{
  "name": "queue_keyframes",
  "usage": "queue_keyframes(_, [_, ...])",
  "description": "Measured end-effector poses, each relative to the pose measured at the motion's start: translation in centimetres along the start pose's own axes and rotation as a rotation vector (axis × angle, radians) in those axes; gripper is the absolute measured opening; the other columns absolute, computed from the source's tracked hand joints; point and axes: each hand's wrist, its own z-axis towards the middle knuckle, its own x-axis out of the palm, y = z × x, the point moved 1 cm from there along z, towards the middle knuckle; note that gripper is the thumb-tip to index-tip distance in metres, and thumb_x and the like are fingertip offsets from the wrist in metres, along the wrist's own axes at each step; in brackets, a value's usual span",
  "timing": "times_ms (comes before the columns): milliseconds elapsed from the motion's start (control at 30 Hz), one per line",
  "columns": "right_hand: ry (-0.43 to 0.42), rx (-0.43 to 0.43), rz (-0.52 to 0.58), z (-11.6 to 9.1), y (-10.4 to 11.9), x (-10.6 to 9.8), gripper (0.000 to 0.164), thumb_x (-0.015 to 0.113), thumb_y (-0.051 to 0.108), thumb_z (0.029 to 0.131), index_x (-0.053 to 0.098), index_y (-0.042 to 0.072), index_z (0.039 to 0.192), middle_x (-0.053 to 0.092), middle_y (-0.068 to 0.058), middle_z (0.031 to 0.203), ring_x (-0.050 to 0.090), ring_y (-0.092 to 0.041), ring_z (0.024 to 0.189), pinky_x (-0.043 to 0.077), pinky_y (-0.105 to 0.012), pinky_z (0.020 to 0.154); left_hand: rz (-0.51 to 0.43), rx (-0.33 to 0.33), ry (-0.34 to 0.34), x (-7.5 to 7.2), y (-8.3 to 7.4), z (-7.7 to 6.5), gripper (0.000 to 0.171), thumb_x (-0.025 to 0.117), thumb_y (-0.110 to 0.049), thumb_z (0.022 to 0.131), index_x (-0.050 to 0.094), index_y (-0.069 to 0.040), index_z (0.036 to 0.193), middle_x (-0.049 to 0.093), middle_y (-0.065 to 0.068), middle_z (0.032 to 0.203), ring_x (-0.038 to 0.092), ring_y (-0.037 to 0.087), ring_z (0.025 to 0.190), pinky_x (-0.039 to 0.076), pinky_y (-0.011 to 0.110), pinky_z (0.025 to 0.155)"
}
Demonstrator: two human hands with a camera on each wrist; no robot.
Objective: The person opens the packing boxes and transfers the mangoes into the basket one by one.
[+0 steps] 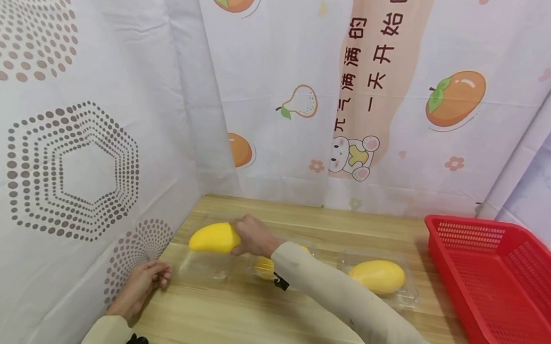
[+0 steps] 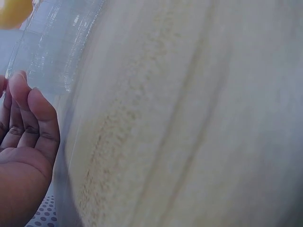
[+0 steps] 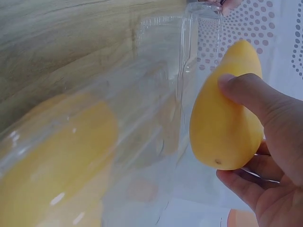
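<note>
My right hand (image 1: 255,237) grips a yellow mango (image 1: 213,237) above the leftmost clear plastic box (image 1: 203,269). In the right wrist view the thumb presses on one side of the mango (image 3: 226,125), with the other fingers beneath and behind it. My left hand (image 1: 142,286) is by the table's left side, its fingers loosely curled around nothing. Its fingertips appear close to the clear box (image 2: 57,52) in the left wrist view; whether they touch it I cannot tell. Another yellow mango (image 1: 264,268) lies in the middle box, partly hidden by my right forearm.
To the right, a third clear box (image 1: 409,299) holds a yellow mango (image 1: 377,276). A red plastic basket (image 1: 454,296) stands at the table's right side. Printed curtains (image 1: 276,161) border the wooden table (image 1: 246,319) at the back and left.
</note>
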Motion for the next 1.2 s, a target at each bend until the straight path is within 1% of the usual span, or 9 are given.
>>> queue_keyframes(100, [-0.006, 0.006, 0.004, -0.3, -0.3, -0.5, 0.063, 0.091, 0.038, 0.077, 0.065, 0.007, 0.125, 0.071, -0.001, 0.105, 0.058, -0.016, 0.090, 0.051, -0.025, 0.080, -0.006, 0.008, -0.005, 0.0, -0.3, 0.1, 0.028, 0.051, -0.011, 0.107, 0.060, 0.013, 0.118, 0.067, 0.008, 0.090, 0.062, 0.013, 0.074, 0.056, 0.027, 0.068])
queue_keyframes(333, [-0.001, 0.026, -0.021, -0.9, -0.8, -1.3, 0.062, 0.089, 0.041, 0.080, 0.064, 0.008, 0.126, 0.071, -0.002, 0.110, 0.058, -0.017, 0.090, 0.051, -0.025, 0.079, -0.034, 0.029, -0.012, 0.0, -0.6, 0.6, 0.025, 0.051, -0.008, 0.105, 0.061, 0.013, 0.115, 0.068, 0.006, 0.087, 0.062, 0.012, 0.072, 0.056, 0.026, 0.067])
queue_keyframes(567, [-0.006, 0.014, -0.022, -1.5, -1.2, -1.6, 0.057, 0.089, 0.040, 0.080, 0.065, 0.008, 0.121, 0.071, 0.000, 0.107, 0.057, -0.014, 0.087, 0.050, -0.025, 0.081, -0.037, 0.011, -0.013, 0.3, -0.7, 0.6, 0.025, 0.051, -0.008, 0.105, 0.060, 0.013, 0.114, 0.067, 0.006, 0.086, 0.061, 0.012, 0.073, 0.055, 0.026, 0.067])
queue_keyframes(800, [-0.016, 0.016, -0.009, -2.3, -1.3, -1.9, 0.055, 0.090, 0.039, 0.079, 0.065, 0.009, 0.117, 0.070, 0.000, 0.102, 0.055, -0.015, 0.085, 0.049, -0.024, 0.078, -0.048, 0.000, -0.004, 0.3, -0.3, 0.4, 0.023, 0.052, -0.009, 0.106, 0.061, 0.011, 0.113, 0.067, 0.006, 0.086, 0.061, 0.012, 0.073, 0.055, 0.026, 0.067])
queue_keyframes(1000, [-0.020, 0.014, -0.014, -3.0, -1.4, -2.1, 0.057, 0.090, 0.039, 0.078, 0.065, 0.008, 0.119, 0.072, 0.000, 0.104, 0.055, -0.016, 0.085, 0.049, -0.024, 0.077, -0.052, 0.006, 0.004, 0.0, 0.3, 0.2, 0.023, 0.052, -0.010, 0.107, 0.062, 0.010, 0.110, 0.067, 0.006, 0.086, 0.061, 0.013, 0.073, 0.055, 0.026, 0.067])
queue_keyframes(1200, [-0.017, 0.040, -0.026, -3.8, -2.2, -2.3, 0.058, 0.091, 0.039, 0.077, 0.065, 0.008, 0.119, 0.072, -0.001, 0.105, 0.058, -0.016, 0.086, 0.051, -0.026, 0.079, -0.055, 0.010, 0.012, 0.1, 0.2, 0.2, 0.024, 0.052, -0.011, 0.107, 0.063, 0.009, 0.109, 0.067, 0.006, 0.086, 0.061, 0.012, 0.073, 0.056, 0.027, 0.067])
